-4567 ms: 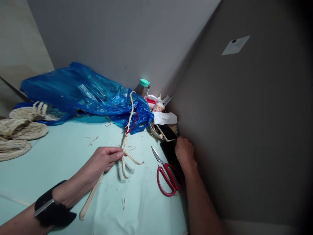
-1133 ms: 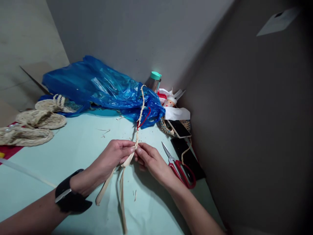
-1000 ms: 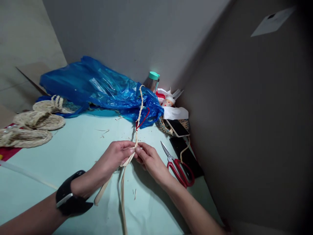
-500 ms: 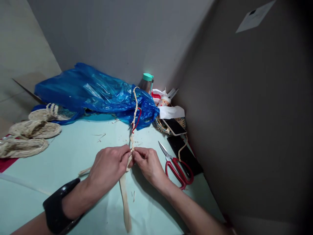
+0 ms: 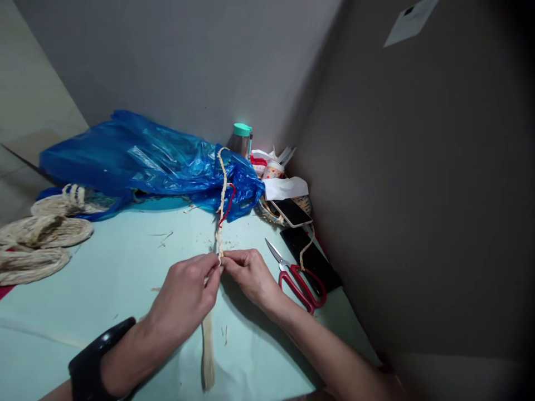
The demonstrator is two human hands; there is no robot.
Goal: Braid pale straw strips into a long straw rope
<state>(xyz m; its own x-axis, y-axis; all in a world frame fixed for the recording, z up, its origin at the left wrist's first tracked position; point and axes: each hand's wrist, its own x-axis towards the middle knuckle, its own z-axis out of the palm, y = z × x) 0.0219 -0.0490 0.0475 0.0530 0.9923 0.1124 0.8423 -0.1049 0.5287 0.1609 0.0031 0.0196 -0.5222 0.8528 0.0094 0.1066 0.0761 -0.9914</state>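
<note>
A pale braided cord (image 5: 223,186) of plant fibre runs from the blue bag down to my fingertips, with a piece of red string (image 5: 230,203) alongside its middle. My left hand (image 5: 186,292), with a black band (image 5: 90,365) at the wrist, pinches the cord's near end. From the other side, my right hand (image 5: 252,278) pinches the same spot, fingertips nearly meeting the left ones. A flat loose fibre strand (image 5: 208,356) hangs below the left hand toward me. Another strand lies mostly hidden behind the left hand.
Red-handled scissors (image 5: 297,281) lie right of my right hand, beside a black flat object (image 5: 311,259). A phone (image 5: 292,213) rests on a woven basket (image 5: 267,213). A blue plastic bag (image 5: 137,159) and a bottle (image 5: 241,139) stand behind. Woven sandals (image 5: 50,231) lie at left.
The view has shifted slightly, moving the background leftward. Both hands stay pinched on the cord, their fingertips closer together, and the hanging strand now sits straighter below.
</note>
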